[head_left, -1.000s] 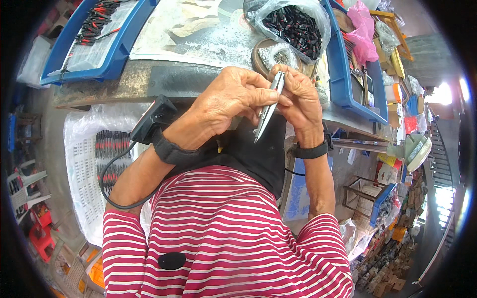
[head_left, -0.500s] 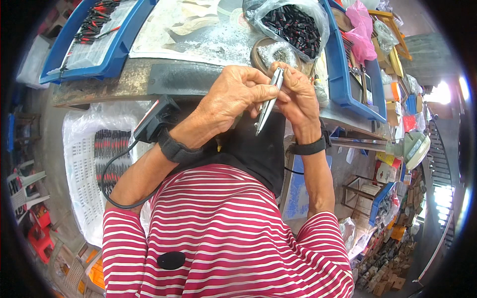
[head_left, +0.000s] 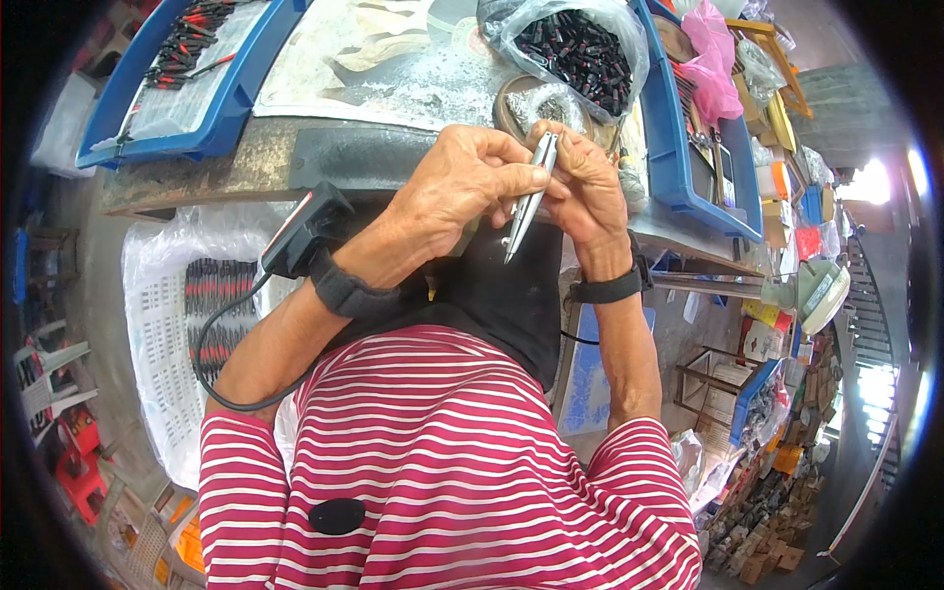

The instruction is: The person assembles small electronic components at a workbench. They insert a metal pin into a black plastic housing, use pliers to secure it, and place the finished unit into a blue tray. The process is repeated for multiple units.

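A slim silver drawing compass (head_left: 525, 217) is held tilted in front of me, its pointed end down and to the left. Its two legs lie close together. My left hand (head_left: 447, 192) is closed, with thumb and fingers pinching the compass on its upper half. Around the top end, the fingers of my right hand (head_left: 593, 192) are also closed on it, partly hiding that end. Just beyond my fingers is a round brown dish (head_left: 504, 110) with small shiny metal parts (head_left: 553, 103). Behind it, a clear plastic bag (head_left: 632, 39) holds many black-and-red pieces (head_left: 575, 59).
On the worn workbench (head_left: 236, 157), a blue tray (head_left: 221, 123) with black-and-red tools stands at left. Another blue tray (head_left: 678, 162) stands at right, with a pink bag (head_left: 713, 64) by it. Below left is a white plastic basket (head_left: 162, 334) with rows of black-and-red items.
Both hands keep their pinch on the compass and have barely moved. The whole view has shifted very slightly.
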The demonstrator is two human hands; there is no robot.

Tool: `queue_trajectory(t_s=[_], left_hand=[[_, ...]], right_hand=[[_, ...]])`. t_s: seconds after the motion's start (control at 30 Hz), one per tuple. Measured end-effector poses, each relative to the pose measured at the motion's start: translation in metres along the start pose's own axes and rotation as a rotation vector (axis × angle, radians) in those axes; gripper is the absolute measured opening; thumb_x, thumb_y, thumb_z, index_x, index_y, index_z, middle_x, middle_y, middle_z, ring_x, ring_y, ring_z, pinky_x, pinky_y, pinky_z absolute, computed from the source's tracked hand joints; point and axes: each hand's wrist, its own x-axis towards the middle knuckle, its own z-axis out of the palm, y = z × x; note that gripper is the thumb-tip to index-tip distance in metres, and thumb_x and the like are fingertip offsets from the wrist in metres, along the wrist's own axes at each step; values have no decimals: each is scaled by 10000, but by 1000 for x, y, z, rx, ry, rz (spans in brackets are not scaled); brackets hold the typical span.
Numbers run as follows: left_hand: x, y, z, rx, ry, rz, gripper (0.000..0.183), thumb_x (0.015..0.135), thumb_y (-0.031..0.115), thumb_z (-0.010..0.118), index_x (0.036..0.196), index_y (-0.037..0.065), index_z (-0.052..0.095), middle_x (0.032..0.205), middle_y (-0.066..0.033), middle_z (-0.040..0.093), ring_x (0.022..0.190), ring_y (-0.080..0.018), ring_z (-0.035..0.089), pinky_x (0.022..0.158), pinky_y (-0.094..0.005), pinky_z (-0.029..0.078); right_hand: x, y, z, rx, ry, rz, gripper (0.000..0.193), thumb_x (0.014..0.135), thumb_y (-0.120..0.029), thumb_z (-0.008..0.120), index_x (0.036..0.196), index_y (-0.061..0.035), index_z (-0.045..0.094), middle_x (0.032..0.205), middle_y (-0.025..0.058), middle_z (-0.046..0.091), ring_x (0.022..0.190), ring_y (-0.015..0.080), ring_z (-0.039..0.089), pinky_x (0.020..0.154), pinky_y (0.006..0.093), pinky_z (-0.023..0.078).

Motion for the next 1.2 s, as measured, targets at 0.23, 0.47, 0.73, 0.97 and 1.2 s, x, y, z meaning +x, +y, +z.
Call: queue_trajectory(t_s=[0.23,0.47,0.73,0.97,1.2], left_hand=[[-1,-1,0,-30,15,36,201,783,176,716,808,9,607,639,1,551,494,-54,504,421,-183,419],[-2,2,1,2,38,7,208,780,180,717,799,5,607,614,-2,545,455,-66,505,408,-181,411],[-3,4,1,3,50,11,199,779,162,710,802,-6,608,593,-9,538,437,-73,504,393,-187,399],[-4,3,-1,14,37,0,196,783,168,703,815,-2,609,616,-9,549,453,-70,503,402,-189,398],[-4,6,-7,90,16,-53,179,837,182,631,865,7,601,703,-18,590,572,-67,534,494,-193,434]], right_hand=[[1,2,-3,8,3,3,243,879,-111,588,1054,53,552,761,23,555,527,27,364,445,152,280],[4,5,-4,7,-9,-11,259,879,-117,589,1055,66,539,756,24,549,524,30,362,439,155,282],[6,8,-7,31,-42,-5,259,877,-116,590,1051,68,534,769,33,556,526,30,371,428,155,278],[6,8,-4,30,-43,-2,250,879,-119,589,1048,58,540,802,42,569,548,33,412,441,150,293],[-1,4,9,-111,16,-69,213,872,-119,604,1015,37,573,787,10,578,545,24,408,455,149,296]])
